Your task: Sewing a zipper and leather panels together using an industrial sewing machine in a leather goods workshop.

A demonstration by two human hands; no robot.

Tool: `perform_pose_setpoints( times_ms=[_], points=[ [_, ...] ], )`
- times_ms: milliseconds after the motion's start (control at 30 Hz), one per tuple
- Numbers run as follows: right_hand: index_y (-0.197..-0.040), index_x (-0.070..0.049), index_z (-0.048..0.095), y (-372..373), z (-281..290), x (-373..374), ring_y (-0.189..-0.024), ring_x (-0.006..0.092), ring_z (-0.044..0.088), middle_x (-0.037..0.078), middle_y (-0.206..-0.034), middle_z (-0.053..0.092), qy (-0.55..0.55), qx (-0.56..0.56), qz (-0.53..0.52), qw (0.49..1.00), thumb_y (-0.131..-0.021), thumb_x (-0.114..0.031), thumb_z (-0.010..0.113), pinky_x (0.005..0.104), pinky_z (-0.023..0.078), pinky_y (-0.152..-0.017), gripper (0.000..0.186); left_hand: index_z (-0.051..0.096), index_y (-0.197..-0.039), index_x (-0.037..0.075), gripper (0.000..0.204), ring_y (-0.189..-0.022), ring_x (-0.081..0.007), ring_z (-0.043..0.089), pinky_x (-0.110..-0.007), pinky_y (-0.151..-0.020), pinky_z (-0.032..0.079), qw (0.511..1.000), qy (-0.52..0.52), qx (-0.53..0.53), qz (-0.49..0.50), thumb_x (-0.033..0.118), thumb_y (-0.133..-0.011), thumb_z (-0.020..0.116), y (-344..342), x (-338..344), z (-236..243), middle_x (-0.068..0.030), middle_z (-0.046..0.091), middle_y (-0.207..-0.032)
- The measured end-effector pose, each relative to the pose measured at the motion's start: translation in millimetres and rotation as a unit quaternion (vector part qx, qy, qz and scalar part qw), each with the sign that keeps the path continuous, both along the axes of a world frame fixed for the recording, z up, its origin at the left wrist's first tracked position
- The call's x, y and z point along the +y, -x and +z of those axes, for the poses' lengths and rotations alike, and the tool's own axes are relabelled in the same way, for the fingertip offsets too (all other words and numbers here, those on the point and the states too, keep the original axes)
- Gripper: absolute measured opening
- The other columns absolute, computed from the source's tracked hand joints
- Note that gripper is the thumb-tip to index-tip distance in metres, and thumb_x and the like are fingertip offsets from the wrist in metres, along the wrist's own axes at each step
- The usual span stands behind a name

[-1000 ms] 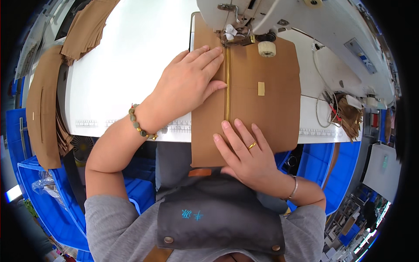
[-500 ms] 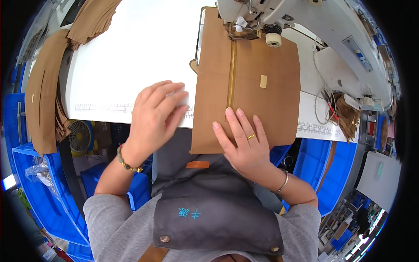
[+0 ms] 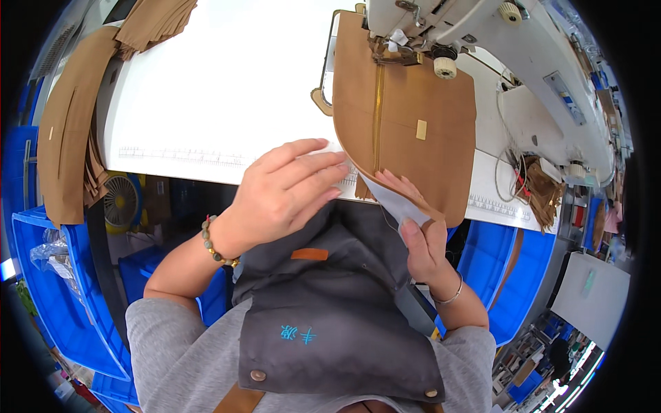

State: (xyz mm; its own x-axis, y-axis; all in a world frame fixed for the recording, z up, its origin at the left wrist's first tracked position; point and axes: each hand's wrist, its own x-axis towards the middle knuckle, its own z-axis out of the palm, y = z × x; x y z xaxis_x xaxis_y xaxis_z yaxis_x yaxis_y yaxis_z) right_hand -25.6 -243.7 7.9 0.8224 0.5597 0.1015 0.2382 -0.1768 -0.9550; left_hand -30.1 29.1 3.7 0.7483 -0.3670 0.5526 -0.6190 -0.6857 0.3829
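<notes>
A brown fabric panel (image 3: 441,89) with a brass-coloured zipper (image 3: 379,110) down its length lies beneath the sewing machine's head (image 3: 406,48). Its near left corner is lifted and folded over, baring a pale underside (image 3: 396,202). My right hand (image 3: 420,237) grips that raised corner, thumb on the pale side and fingers on the brown face. Beside the curled left edge is my left hand (image 3: 286,189), fingers stretched out with nothing visible in them. Whether its fingertips touch the panel I cannot tell. A small cream tab (image 3: 421,129) sits on the panel right of the zipper.
Brown strips (image 3: 72,138) hang over the table's left end, with more stacked pieces (image 3: 155,24) behind. Dark brown scraps (image 3: 540,189) and loose cord lie at the right. Blue bins (image 3: 65,289) stand below on both sides. A fan (image 3: 122,199) is under the table.
My right hand has gone from lying flat on the panel to gripping its near corner and folding it up. My left hand has moved right, toward the panel's edge.
</notes>
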Motion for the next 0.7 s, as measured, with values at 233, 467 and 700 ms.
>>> perform_pose_setpoints(
  times_ms=[233, 467, 700],
  points=[
    [-0.143, 0.006, 0.056, 0, -1, -1, -0.149, 0.0367, 0.046, 0.02, -0.149, 0.061, -0.006, 0.013, -0.005, 1.0, -0.108, -0.024, 0.044, 0.0512, 0.024, -0.126, 0.048, 0.076, -0.105, 0.006, 0.029, -0.102, -0.0245, 0.07, -0.038, -0.083, 0.058, 0.999, -0.026, -0.029, -0.033, 0.01, -0.077, 0.083, -9, -17, -5, -0.0045, 0.076, -0.102],
    [-0.142, 0.003, 0.06, -5, 3, 2, -0.149, 0.0365, 0.047, 0.019, -0.151, 0.059, 0.05, -0.054, 0.022, 0.997, -0.107, -0.024, 0.044, 0.0506, 0.025, -0.126, 0.048, 0.076, -0.098, 0.006, 0.025, -0.104, -0.0204, 0.068, -0.035, -0.087, 0.056, 0.998, -0.03, -0.042, -0.038, 0.012, -0.075, 0.072, -8, -17, -6, -0.0035, 0.075, -0.105],
    [-0.144, -0.002, 0.061, -17, 15, -30, -0.147, 0.0357, 0.049, 0.018, -0.152, 0.058, 0.138, -0.142, 0.076, 0.977, -0.108, -0.035, 0.046, 0.0484, 0.03, -0.124, 0.051, 0.07, -0.103, -0.004, 0.031, -0.124, -0.0362, 0.063, -0.041, -0.095, 0.055, 0.982, -0.177, -0.049, -0.033, 0.014, -0.079, 0.063, 6, -29, 1, -0.0191, 0.071, -0.116]
  ],
)
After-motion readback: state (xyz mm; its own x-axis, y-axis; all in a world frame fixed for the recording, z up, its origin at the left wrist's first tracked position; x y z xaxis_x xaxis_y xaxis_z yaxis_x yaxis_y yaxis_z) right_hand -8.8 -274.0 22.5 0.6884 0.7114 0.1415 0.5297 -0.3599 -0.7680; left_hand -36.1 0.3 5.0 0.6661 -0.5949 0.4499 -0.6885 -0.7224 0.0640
